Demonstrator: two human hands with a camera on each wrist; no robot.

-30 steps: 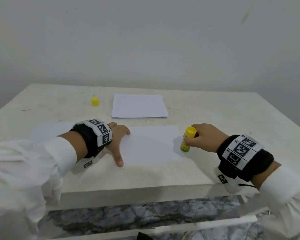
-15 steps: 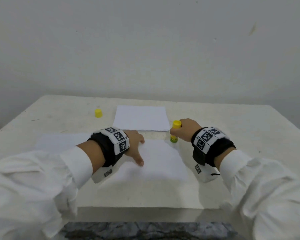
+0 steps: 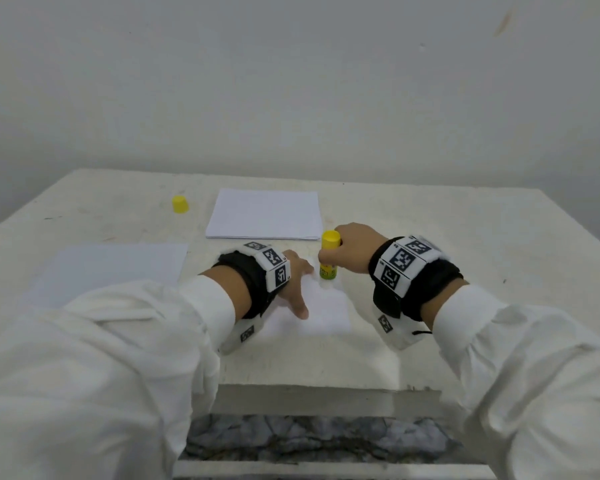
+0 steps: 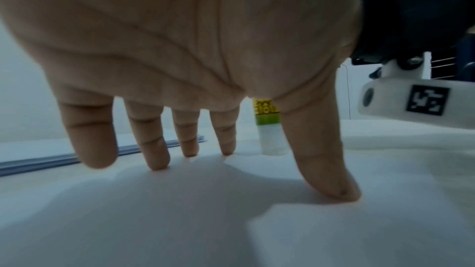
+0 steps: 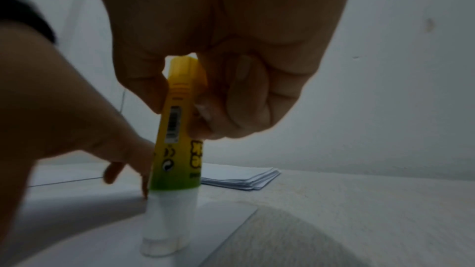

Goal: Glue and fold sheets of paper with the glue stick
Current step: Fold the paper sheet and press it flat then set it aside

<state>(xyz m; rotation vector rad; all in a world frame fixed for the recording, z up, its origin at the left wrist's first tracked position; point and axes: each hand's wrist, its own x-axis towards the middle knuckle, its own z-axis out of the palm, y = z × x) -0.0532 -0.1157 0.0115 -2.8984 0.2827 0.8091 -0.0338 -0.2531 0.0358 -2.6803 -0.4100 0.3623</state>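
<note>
Your right hand [image 3: 352,245] clamps the glue stick [image 3: 328,254] on the sheet [image 3: 323,306]; your left hand [image 3: 293,282], fingers spread, pins it; folding remains.

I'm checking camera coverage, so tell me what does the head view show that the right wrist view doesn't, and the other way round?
Only the head view shows the yellow cap standing far left on the table, and a separate sheet at left. Only the right wrist view shows the barcode and the white glue tip pressed on the sheet. Both show the right hand gripping the glue stick, the left hand and the paper stack.
</note>
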